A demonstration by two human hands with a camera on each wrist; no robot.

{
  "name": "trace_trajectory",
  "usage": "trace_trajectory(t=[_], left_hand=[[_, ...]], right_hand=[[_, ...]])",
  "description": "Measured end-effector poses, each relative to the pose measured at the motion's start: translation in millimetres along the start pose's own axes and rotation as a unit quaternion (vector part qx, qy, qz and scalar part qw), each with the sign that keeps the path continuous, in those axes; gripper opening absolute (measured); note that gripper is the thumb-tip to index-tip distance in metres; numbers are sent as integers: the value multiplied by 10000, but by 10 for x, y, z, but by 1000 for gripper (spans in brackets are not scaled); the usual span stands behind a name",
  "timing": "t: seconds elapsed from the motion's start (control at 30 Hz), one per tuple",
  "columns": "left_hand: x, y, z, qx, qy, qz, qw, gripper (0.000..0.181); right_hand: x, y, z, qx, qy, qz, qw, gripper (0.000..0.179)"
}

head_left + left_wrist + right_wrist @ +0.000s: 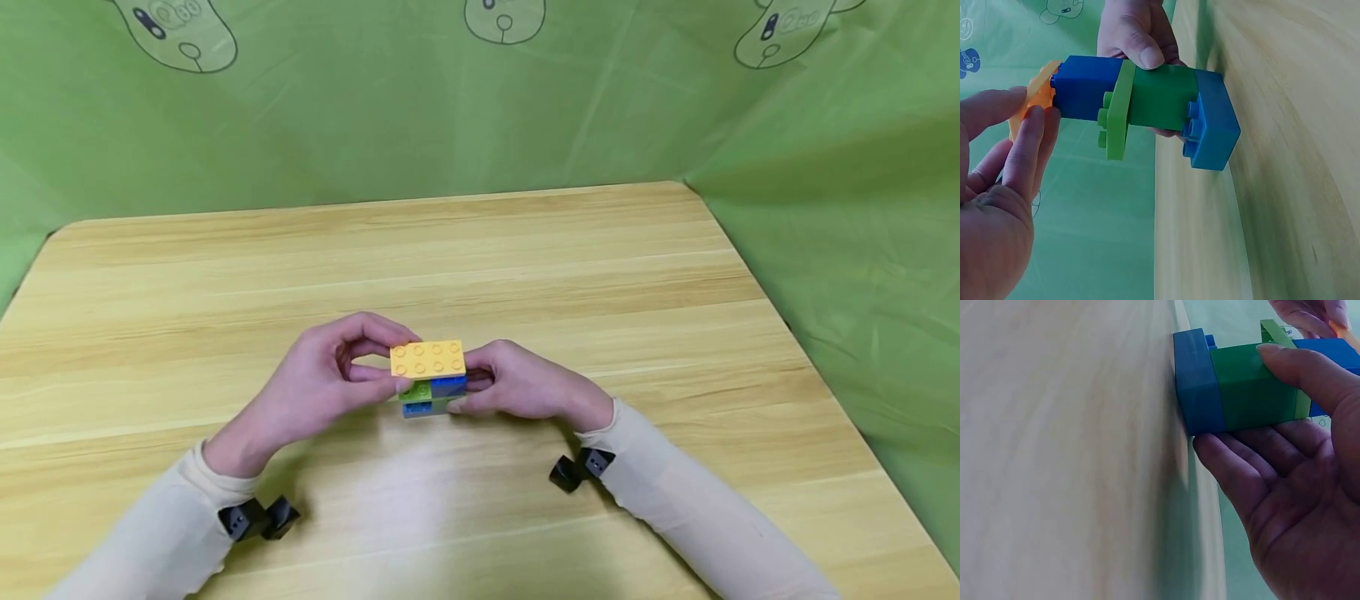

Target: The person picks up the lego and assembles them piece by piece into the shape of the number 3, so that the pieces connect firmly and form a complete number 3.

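Observation:
My left hand (322,379) pinches a yellow-orange building plate (429,359) with two rows of studs between thumb and fingers. The plate sits at a slant over the studs of a dark blue brick (1088,87), the top brick of a small tower. Below that come a lime green plate (1119,115), a dark green brick (1163,97) and a lighter blue brick (1217,125) at the bottom. Gripping the tower from the right is my right hand (525,383), its thumb on the dark green brick in both wrist views. The lime plate and lighter blue brick jut out leftward, studs showing.
A light wood-grain table (525,275) lies under the hands. Green fabric (420,125) with printed cartoon outlines hangs behind it and along the right side. Small black devices are strapped at both sleeves, the left one (258,518) close over the tabletop.

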State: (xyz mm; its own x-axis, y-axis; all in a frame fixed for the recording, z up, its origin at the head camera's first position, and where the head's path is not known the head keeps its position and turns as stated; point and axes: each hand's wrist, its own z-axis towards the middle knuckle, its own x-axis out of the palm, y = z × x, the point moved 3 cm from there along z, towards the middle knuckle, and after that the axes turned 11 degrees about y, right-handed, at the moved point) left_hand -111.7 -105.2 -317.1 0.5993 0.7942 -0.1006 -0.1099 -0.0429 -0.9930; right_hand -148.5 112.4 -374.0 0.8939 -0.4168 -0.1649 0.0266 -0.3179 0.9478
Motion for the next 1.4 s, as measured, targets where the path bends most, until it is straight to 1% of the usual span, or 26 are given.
trace_trajectory(t=[0.23, 0.37, 0.5, 0.73, 0.93, 1.13, 1.4], left_hand=[[5, 30, 17, -231, 41, 33, 9997, 32], [-3, 26, 14, -301, 21, 114, 9995, 32], [-10, 18, 14, -282, 18, 244, 9993, 31], [-18, 4, 14, -183, 73, 621, 9979, 31], [-19, -6, 14, -248, 97, 713, 9971, 31], [-9, -19, 22, -264, 112, 778, 9966, 31], [-25, -28, 17, -420, 114, 818, 9957, 31]], right_hand=[[-11, 12, -28, 102, 7, 16, 9999, 42], [-10, 19, -26, 94, 16, 18, 10000, 43], [-8, 24, -22, 109, -9, 15, 9999, 43], [-14, 16, -8, 112, -28, -46, 9999, 41], [-5, 16, 0, 123, -6, -31, 9999, 40], [-8, 31, -15, 188, -18, -359, 9992, 41], [-14, 57, -31, 172, -20, -840, 9963, 45]])
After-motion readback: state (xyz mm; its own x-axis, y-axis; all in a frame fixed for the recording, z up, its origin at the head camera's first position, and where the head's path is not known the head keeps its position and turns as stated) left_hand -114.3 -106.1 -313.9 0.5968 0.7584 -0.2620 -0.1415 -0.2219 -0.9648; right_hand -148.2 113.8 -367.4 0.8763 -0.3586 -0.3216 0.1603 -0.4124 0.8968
